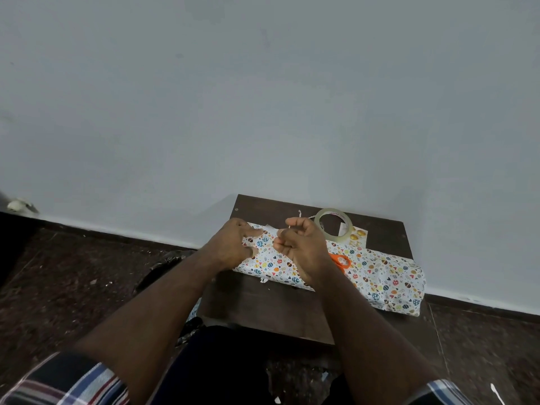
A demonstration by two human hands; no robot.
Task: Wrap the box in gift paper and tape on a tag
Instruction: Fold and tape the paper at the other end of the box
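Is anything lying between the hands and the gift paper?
No. The left hand already rests on the gift paper, and the right hand is right above it. The scissors and tape roll sit off to the right.

Plain room, likely home – bare wall, stone floor, low table.

A small dark brown worktop stands against a pale grey wall, on a dark speckled floor with a dark skirting strip along the wall's foot. A small whitish object lies at the far left by the wall; what it is cannot be told
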